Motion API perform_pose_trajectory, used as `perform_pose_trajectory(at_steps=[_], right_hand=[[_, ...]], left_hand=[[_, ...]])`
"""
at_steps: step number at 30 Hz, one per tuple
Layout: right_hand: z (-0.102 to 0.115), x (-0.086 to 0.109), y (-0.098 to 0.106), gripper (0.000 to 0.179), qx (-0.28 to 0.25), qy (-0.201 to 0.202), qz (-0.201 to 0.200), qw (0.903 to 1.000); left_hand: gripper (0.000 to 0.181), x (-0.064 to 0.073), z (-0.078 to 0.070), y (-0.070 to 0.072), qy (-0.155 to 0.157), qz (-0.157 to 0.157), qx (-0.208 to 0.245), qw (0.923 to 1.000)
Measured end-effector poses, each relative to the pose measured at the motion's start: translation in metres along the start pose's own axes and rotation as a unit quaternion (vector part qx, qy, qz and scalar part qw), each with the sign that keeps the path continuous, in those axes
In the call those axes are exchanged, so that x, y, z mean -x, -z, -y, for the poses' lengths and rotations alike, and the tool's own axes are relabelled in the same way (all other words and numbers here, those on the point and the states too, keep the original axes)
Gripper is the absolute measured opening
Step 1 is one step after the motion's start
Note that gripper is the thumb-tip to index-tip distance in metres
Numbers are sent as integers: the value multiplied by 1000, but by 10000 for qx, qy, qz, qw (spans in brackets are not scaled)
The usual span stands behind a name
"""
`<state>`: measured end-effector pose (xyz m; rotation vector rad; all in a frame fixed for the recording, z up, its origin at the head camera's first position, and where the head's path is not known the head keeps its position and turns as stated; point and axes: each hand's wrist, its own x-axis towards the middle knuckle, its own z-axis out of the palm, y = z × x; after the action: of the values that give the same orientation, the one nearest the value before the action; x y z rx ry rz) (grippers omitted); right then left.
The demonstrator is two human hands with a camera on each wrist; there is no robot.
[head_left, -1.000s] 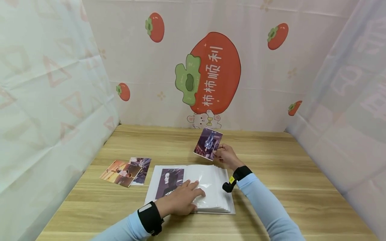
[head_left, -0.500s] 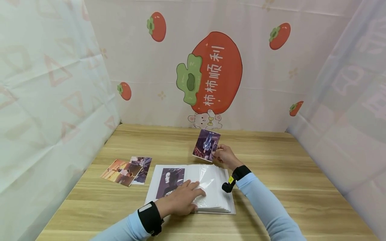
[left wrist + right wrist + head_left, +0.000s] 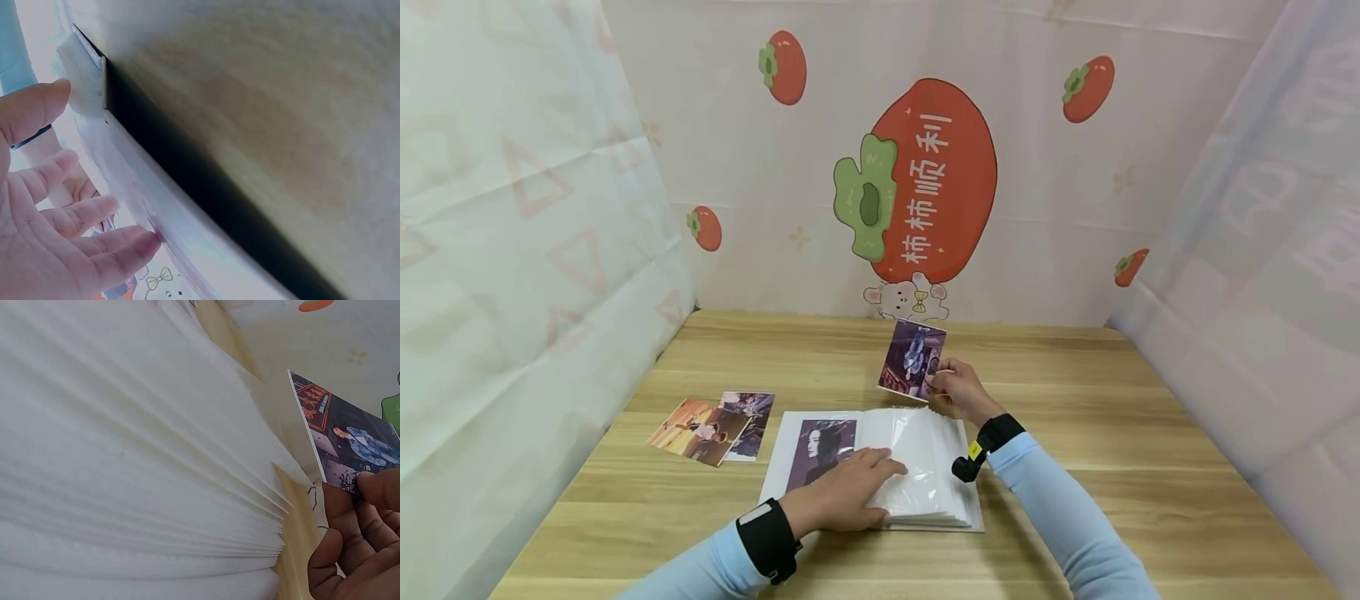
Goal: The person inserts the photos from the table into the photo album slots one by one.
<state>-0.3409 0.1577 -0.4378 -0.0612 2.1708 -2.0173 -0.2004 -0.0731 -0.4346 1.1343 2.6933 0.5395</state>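
An open photo album [image 3: 917,475] lies on the table, its left page showing a dark portrait photo [image 3: 827,442] under plastic and its right page a bare clear sleeve. My left hand [image 3: 850,492] rests over the album's middle, fingers spread and nearly straight; the left wrist view shows the same hand [image 3: 62,231] by the album's edge. Beyond the album's far right corner, my right hand [image 3: 964,390] pinches a photo card [image 3: 913,360] by its right edge. In the right wrist view, thumb and fingers grip the card [image 3: 350,434], beside the fanned white album pages [image 3: 156,450].
Two loose photos lie left of the album: an orange-toned one [image 3: 700,429] overlapping a purple one [image 3: 751,425]. The wooden table [image 3: 1112,433] ends at a patterned back curtain [image 3: 1045,275], with cloth side walls on both sides.
My left hand's fingers have shifted slightly on the album and drawn closer together. The right hand holds the photo card almost in place, having moved very little.
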Motion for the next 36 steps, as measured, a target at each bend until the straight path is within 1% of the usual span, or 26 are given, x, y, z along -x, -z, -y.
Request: perform_pose_trajectory(at_steps=[4,6,9,11,13,15,16,18,20,23,25,26,28,30,32,33,34,36], right_hand=[[-1,0,1,15,-88,11,21,10000],[-1,1,2,14,-131,-3,13,9999],[0,2,2,13,-223,-32,-15,9997],[2,2,2,13,-279,-62,-44,9996],[3,3,3,13,-260,-46,-34,9996],[5,4,3,14,-211,-34,-30,9998],[6,5,3,14,-193,-21,-20,9998],[7,6,2,14,-144,0,-15,9999],[8,7,1,14,-117,23,13,9999],[9,8,0,15,-78,70,86,9999],[10,10,-1,16,-49,110,166,9998],[13,13,-2,16,-20,108,213,9997],[13,14,-4,16,27,150,240,9996],[12,14,-6,15,91,200,285,9994],[12,15,-8,15,124,228,319,9992],[9,13,-8,14,106,254,323,9991],[9,13,-8,14,113,264,354,9990],[10,15,-9,14,104,266,392,9988]], left_hand=[[52,1,0,0,8,-12,112,9999],[60,1,0,1,32,-65,179,9998],[75,0,2,5,36,-261,297,9992],[82,-2,4,8,24,-474,368,9982],[85,-3,8,12,86,-749,524,9958],[83,-6,13,17,243,-1070,772,9910],[82,-8,16,19,356,-1245,918,9873],[79,-12,22,25,615,-1571,1339,9765],[73,-16,29,31,901,-1833,1816,9619],[67,-23,39,39,1318,-2092,2494,9363],[63,-28,45,43,1591,-2224,2854,9186],[62,-30,47,44,1721,-2277,3017,9097],[57,-33,53,44,1894,-2405,3317,8923],[53,-36,57,43,1979,-2520,3628,8750],[49,-39,60,42,1988,-2614,3859,8621],[47,-40,61,41,1972,-2651,3960,8567],[46,-41,62,41,1959,-2675,4039,8526],[44,-43,62,40,1962,-2671,4133,8481]])
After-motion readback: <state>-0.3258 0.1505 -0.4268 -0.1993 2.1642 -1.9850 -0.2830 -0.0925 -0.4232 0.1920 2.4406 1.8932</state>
